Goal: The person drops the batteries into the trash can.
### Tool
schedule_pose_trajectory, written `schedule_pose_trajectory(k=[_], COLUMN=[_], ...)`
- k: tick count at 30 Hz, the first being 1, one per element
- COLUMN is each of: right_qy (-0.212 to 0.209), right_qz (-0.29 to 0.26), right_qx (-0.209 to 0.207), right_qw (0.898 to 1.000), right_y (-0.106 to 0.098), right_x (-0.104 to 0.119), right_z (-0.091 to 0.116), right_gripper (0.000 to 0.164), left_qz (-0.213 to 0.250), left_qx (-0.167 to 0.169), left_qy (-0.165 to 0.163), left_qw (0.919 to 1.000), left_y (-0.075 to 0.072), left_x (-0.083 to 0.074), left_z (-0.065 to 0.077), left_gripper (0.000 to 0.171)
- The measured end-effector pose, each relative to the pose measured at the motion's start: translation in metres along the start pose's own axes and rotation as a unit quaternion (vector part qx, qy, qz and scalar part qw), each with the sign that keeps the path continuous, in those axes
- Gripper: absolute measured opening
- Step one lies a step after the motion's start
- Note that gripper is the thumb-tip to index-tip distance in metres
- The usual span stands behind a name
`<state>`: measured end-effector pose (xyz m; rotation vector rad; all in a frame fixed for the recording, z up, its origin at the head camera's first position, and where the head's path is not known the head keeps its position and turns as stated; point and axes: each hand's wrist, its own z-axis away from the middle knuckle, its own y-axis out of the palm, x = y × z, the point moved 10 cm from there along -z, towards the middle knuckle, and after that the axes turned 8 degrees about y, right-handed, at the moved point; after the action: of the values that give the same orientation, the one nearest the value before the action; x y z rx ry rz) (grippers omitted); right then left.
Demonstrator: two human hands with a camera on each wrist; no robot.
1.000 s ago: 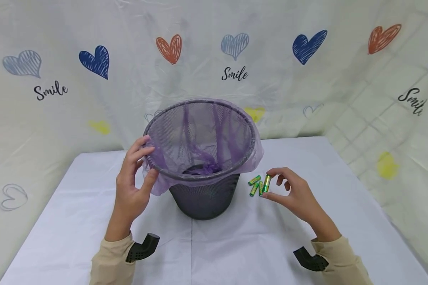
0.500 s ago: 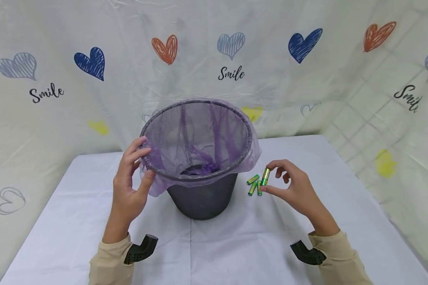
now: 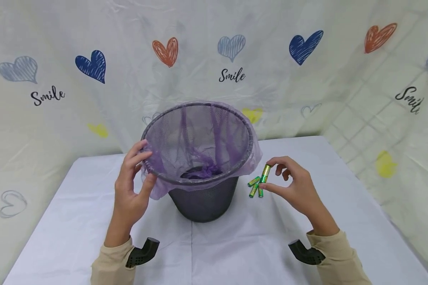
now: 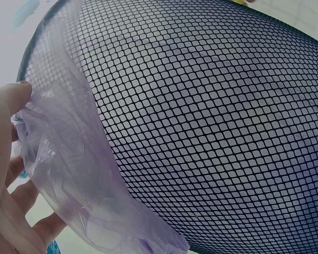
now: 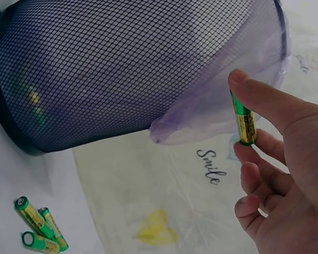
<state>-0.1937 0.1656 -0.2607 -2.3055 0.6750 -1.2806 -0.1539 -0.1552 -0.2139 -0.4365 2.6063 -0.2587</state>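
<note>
A black mesh wastebasket (image 3: pixel 203 208) stands upright on the white-covered table, lined with a thin purple bin liner (image 3: pixel 160 189) folded over its rim. My left hand (image 3: pixel 130 194) holds the rim at the left, thumb and fingers spread along the liner's edge; the left wrist view shows its fingers against the overhanging plastic. To the right of the basket, my right hand (image 3: pixel 294 188) pinches a green and gold battery (image 5: pixel 245 121) end to end between thumb and index finger. Three similar batteries (image 5: pixel 34 217) lie on the table just beyond it, close together.
The white tablecloth (image 3: pixel 228 253) runs around the basket. Behind it hangs a pale sheet (image 3: pixel 199 23) printed with hearts and "Smile". A black wrist mount (image 3: pixel 142 253) sits at the left sleeve, another mount (image 3: pixel 306 253) at the right.
My right hand has lifted its battery slightly up and away from the three others. The left hand stays at the basket's rim. The head view has shifted a little.
</note>
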Motion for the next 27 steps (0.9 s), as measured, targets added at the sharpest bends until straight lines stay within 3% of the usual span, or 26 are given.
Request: schedule_pose_trajectory(k=[3, 8, 27], right_qy=[0.008, -0.013, -0.018], right_qz=[-0.015, -0.035, -0.083], right_qx=[-0.016, -0.034, -0.031], right_qw=[1.0, 0.999, 0.996], right_y=[-0.005, -0.01, -0.016], right_x=[-0.001, -0.008, 0.005], right_z=[-0.002, -0.005, -0.018], right_gripper=[0.054, 0.058, 0.06], left_qz=[-0.001, -0.002, 0.007], left_qx=[0.0, 0.0, -0.006], left_qy=[0.003, 0.009, 0.015], left_qw=[1.0, 1.0, 0.9998], left_y=[0.0, 0.0, 0.0], left_x=[0.0, -0.001, 0.001], left_z=[-0.001, -0.001, -0.001], left_gripper=[0.036, 0.037, 0.038])
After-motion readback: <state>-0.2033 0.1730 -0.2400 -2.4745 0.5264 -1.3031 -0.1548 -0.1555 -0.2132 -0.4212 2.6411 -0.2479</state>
